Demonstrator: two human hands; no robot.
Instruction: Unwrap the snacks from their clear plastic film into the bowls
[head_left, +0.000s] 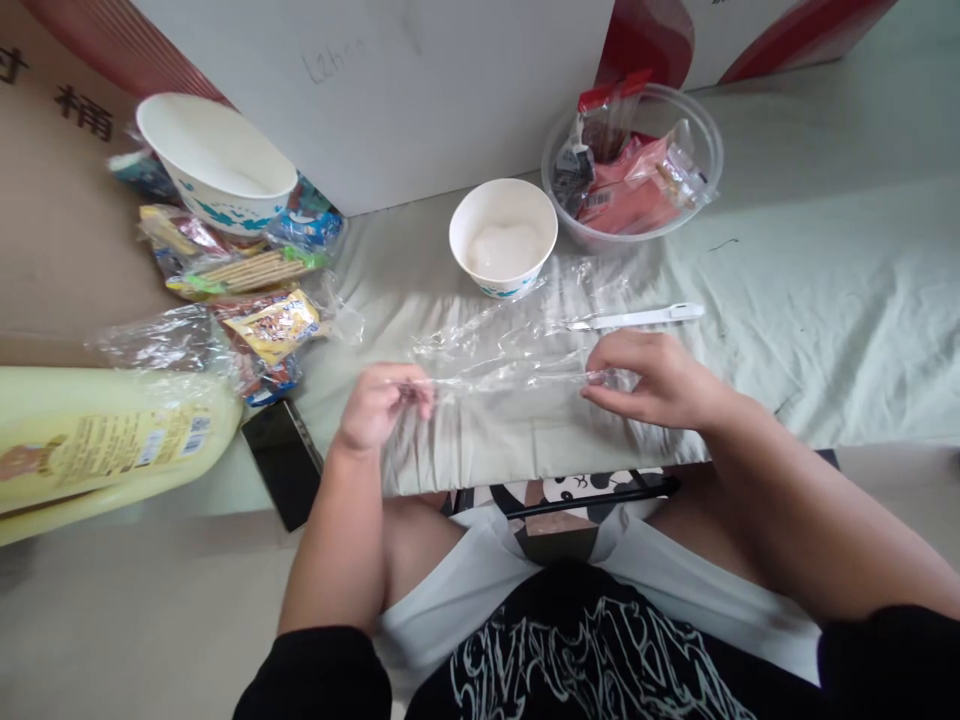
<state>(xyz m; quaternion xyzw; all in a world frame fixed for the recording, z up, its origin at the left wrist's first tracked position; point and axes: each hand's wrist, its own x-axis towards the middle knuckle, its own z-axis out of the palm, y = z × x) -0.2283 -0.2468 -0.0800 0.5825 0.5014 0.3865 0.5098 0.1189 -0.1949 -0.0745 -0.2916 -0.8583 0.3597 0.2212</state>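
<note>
From the head camera, looking down: a person in a black printed T-shirt sits at the near edge of a surface (pixel 825 300) covered in creased pale green cloth. Clear plastic film (pixel 517 372) stretches between both hands, close to the middle of the near edge, its loose folds spreading toward the far side. The left hand (pixel 386 405) has its fingers curled in, pinching one end of the film. The right hand (pixel 652 380) is arched, thumb and fingertips nearly together on the other end.

Beyond the film, midway along the far edge, stands a small white paper bowl (pixel 502 200) with something whitish inside. Just right of it, a clear plastic bowl (pixel 637 236) holds red and pink packets (pixel 630 190). A slim white tool (pixel 637 317) lies just beyond the right hand.

Toward the far left corner, a larger paper bowl (pixel 217 165) sits tilted on a heap of wrapped packets, including thin sticks (pixel 247 272) and a yellow packet (pixel 277 325). A dark phone-like slab (pixel 283 465) lies at the near edge, left of the left hand, beside a pale yellow package (pixel 112 440). Large boxes (pixel 420 90) stand along the far edge.
</note>
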